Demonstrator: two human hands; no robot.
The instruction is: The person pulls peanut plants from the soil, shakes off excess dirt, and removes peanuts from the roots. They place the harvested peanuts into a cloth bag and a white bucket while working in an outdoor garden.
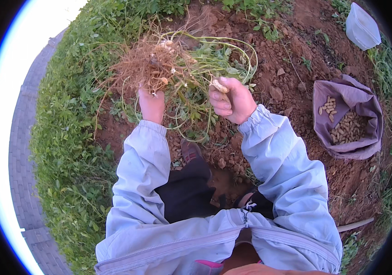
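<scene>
An uprooted peanut plant (145,64) is held up in front of me, its brown tangled roots turned toward the upper left. My left hand (152,103) is closed around it just below the roots, its fingers mostly hidden by them. Several pale pods hang among the roots, and green stems and leaves trail to the right. A peanut pod (219,86) sits pinched between the thumb and fingers of my right hand (233,101), beside the stems. Whether this pod is still joined to the plant I cannot tell.
At the right, a purple cloth bag (319,133) stands with its mouth wide, peanut pods (349,128) inside. Beyond it lies a whitish plastic tub (362,27). Leafy green plants (72,137) line the left, reddish soil (296,59) is underfoot, and a pale stick (355,224) lies lower right.
</scene>
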